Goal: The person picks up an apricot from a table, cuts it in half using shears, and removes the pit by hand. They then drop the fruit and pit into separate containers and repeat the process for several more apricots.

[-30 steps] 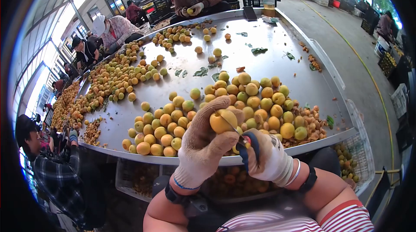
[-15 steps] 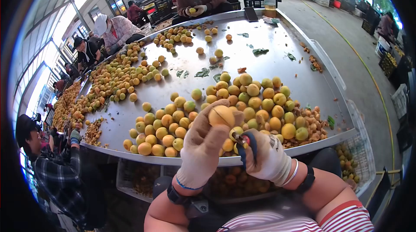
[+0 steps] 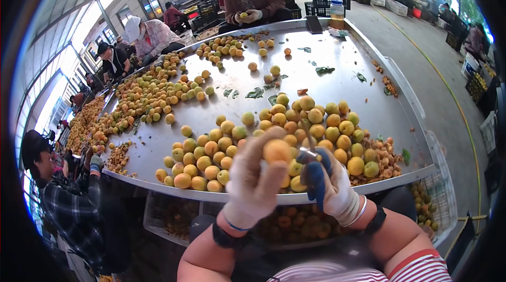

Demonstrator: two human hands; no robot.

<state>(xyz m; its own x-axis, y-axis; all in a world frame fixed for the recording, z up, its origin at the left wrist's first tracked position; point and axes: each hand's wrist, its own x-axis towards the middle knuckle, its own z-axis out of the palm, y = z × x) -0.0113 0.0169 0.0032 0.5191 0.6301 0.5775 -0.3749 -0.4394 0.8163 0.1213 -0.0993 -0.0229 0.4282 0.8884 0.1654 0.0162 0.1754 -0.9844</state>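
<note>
My left hand (image 3: 250,184), in a whitish work glove, is closed around a yellow-orange apricot (image 3: 277,151) and slightly blurred. Close beside it on the right, my right hand (image 3: 333,190), gloved in white and blue, grips what looks like a small knife (image 3: 307,150). Its thin blade points up and is smeared by motion; most of the handle is hidden in the fingers. The blade appears apart from the fruit. Behind both hands a heap of whole apricots (image 3: 356,166) lies on the metal table (image 3: 232,110), with small brownish-orange pieces (image 3: 389,158) at its right end.
More apricots (image 3: 145,95) run along the table's left side. Loose leaves (image 3: 324,70), a phone (image 3: 314,25) and a jar (image 3: 337,10) lie or stand farther back. Crates of fruit (image 3: 292,224) sit beneath the near edge. Co-workers sit around the left and far sides.
My right hand has turned, so the knife's blade now points up, away from the fruit. My left hand has shifted slightly down with the apricot. The whole view has tilted a little.
</note>
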